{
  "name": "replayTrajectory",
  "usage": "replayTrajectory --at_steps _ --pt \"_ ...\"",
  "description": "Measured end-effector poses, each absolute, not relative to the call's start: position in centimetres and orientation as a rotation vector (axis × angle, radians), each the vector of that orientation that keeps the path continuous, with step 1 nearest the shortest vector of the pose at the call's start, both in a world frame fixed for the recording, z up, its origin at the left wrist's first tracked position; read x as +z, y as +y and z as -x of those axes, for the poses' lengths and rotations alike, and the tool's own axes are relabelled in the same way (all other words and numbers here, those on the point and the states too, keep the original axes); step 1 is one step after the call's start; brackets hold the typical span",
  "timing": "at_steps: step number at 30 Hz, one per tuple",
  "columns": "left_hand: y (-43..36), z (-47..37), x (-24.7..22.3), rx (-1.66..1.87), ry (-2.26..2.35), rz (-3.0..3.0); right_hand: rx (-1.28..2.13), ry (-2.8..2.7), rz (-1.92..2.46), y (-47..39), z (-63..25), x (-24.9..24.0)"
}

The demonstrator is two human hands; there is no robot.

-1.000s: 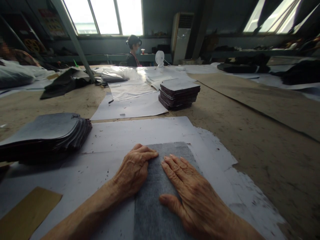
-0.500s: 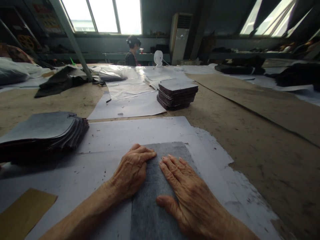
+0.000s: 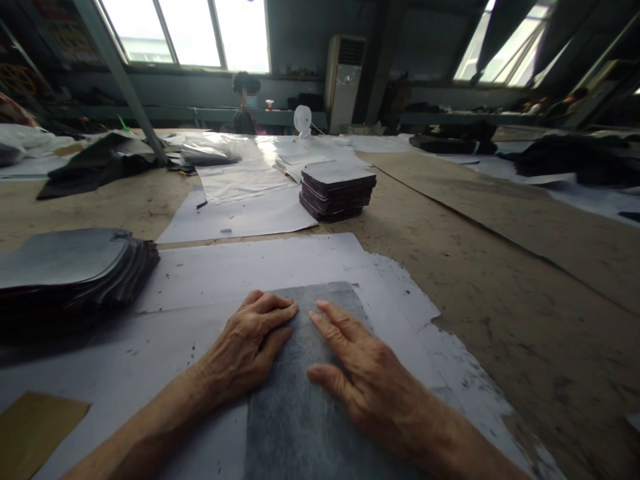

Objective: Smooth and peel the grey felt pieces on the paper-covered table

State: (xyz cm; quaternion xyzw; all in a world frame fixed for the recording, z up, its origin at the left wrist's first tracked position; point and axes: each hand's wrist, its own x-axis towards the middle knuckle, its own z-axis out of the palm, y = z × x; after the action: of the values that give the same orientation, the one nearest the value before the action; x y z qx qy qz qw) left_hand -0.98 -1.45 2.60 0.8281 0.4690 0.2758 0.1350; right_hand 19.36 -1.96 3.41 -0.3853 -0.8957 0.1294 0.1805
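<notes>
Blown-out windows (image 3: 187, 33) backlight a dim room, glare whitens the far bench (image 3: 270, 143), and the picture's edges stretch and soften.

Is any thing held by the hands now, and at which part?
Nothing is gripped; the left hand rests at the grey sheet's left edge.

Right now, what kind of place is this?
Probably a textile or leather-goods workshop: a broad work table with stacked cut pieces at left and a second, squarer stack farther back, plus a person at the far side.
</notes>
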Motion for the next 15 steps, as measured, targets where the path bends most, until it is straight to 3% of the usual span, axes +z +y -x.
replayTrajectory --at_steps 3,9,15 --pt "-1.4 1.5 2.4 0.831 1.381 -2.338 0.293 -2.367 1.086 -1.0 -20.1 3.7" --pt "-2.0 2.1 2.6 1.215 1.492 -2.269 0.193 -2.301 1.116 0.5 -21.5 4.8" --pt "-3.1 1.6 3.0 1.161 1.369 -2.473 0.340 -2.385 1.224 0.7 -22.1 5.6"
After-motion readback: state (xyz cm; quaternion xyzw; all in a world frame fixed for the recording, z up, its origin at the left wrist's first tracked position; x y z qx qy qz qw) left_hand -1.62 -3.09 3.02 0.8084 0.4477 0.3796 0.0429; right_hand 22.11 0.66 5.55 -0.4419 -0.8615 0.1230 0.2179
